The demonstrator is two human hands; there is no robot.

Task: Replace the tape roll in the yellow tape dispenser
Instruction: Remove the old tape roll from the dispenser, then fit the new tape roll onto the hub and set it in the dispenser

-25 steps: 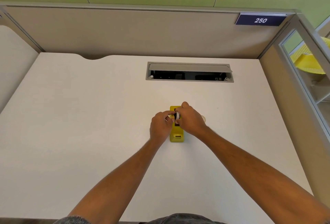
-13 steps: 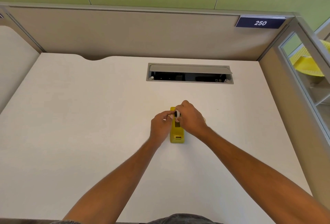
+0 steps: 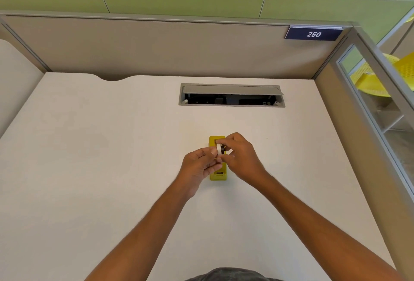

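Note:
The yellow tape dispenser (image 3: 217,176) lies lengthwise on the white desk (image 3: 94,157), its far end at the top and its near end toward me. A small white tape roll (image 3: 219,149) with a dark core is held upright just above the dispenser's middle. My right hand (image 3: 240,156) pinches the roll from the right, fingertips on its core side. My left hand (image 3: 199,165) comes in from the left, its fingertips touching the roll's white face. The hands cover the dispenser's middle section.
An open grey cable hatch (image 3: 231,95) is set into the desk behind the dispenser. Beige partition walls (image 3: 156,50) close the back and right side, with a blue "250" plate (image 3: 313,34). A yellow chair (image 3: 385,74) shows through the right panel.
The tape roll has risen slightly out of the dispenser between both hands. My left hand has opened and shifted a little toward me. The camera view has tilted slightly.

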